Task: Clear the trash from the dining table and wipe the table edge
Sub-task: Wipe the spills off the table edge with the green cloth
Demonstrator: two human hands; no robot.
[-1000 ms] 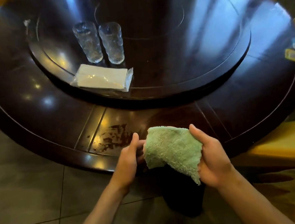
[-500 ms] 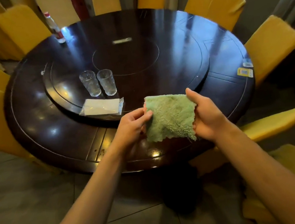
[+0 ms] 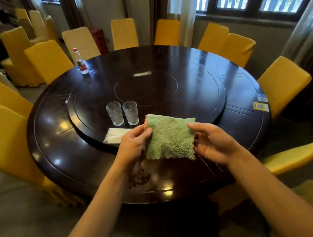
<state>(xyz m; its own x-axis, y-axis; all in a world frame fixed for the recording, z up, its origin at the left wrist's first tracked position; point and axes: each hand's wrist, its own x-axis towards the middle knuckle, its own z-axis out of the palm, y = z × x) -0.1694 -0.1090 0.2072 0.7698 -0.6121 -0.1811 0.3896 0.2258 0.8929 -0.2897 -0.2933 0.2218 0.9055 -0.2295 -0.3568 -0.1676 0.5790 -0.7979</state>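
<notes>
Plainly, the dark round table [image 3: 57, 164] is not yet cleared: a bottle [image 3: 80, 61], two glasses [image 3: 122, 113] and a plastic packet [image 3: 114, 137] remain, and a stain [image 3: 139, 178] marks the near edge. Above it, left hand [image 3: 135, 143] and right hand [image 3: 212, 141] each pinch the green cloth [image 3: 169, 137] by a side, wiping not yet begun.

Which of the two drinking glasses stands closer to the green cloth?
The right-hand glass, the one nearer the window side. In this view it sits just above the green cloth, while the other glass stands further left, above the white packet.
</notes>
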